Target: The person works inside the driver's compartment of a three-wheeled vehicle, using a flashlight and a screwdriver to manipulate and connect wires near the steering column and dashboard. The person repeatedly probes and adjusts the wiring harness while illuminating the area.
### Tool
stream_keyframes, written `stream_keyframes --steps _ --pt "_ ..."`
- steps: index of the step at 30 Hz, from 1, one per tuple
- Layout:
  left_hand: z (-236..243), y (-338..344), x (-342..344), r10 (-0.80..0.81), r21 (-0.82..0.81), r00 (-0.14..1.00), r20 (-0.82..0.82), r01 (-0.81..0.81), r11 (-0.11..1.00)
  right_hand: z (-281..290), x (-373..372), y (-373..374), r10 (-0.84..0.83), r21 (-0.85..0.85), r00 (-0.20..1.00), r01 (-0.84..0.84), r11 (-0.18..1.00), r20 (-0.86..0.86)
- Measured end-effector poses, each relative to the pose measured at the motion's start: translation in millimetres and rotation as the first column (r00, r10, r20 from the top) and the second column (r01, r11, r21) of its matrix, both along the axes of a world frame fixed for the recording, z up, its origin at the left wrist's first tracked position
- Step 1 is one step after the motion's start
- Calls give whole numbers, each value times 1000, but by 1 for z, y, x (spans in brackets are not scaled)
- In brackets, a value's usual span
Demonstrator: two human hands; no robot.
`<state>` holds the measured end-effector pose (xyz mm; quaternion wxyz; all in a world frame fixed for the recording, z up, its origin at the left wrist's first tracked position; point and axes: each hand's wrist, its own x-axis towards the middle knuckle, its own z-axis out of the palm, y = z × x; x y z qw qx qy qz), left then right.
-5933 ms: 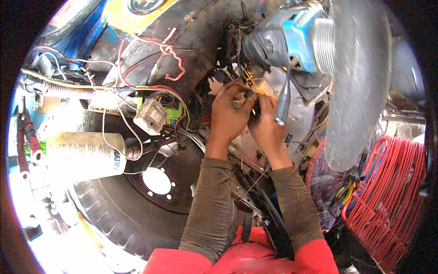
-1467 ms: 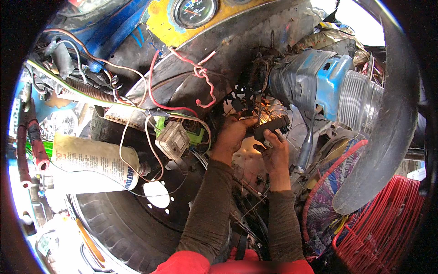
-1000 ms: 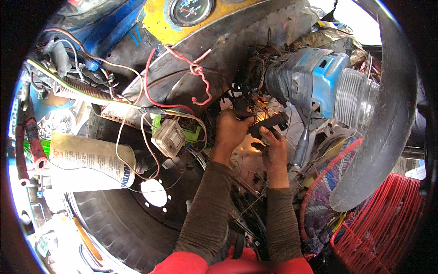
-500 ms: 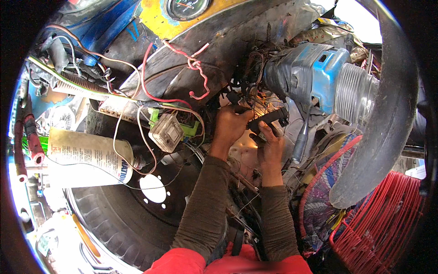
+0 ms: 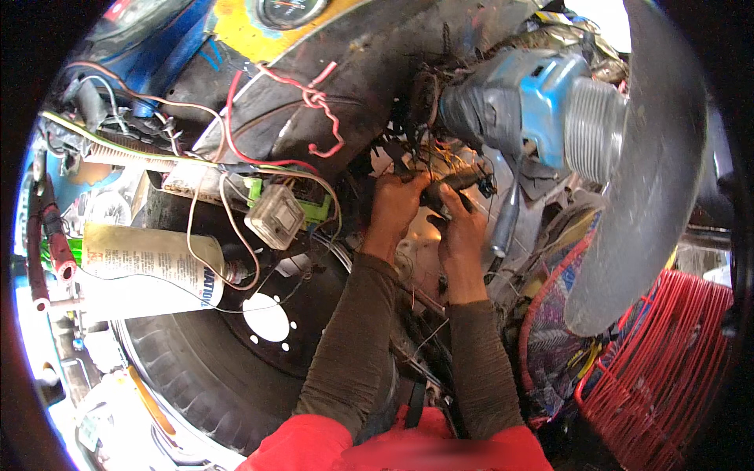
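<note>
Slightly higher in view than half a second ago, the right hand grips a black block; the left hand closes at its left end, on what I cannot tell. Tugging hard could strain thin wires just beyond.

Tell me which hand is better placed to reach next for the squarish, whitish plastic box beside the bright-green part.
Left, I'd judge: the left hand is nearer the box, which lies to its left. The right hand is farther off, its thumb against an oblong black part.
</note>
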<state>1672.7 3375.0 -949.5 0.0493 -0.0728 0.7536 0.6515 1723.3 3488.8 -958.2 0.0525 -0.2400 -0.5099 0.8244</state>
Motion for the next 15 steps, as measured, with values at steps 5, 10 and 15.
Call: stream_keyframes --steps 5,10,15 --pt "10 -5 -4 -64 -307 943 327 170 936 -38 21 5 40 -297 999 -40 954 -5" --pt "-1 -4 -24 -42 189 908 416 -41 981 -71 52 4 -55 37 990 60 997 -132" --pt "-4 -14 -31 -66 287 881 469 -82 955 -37 63 10 -20 457 982 105 883 -185"
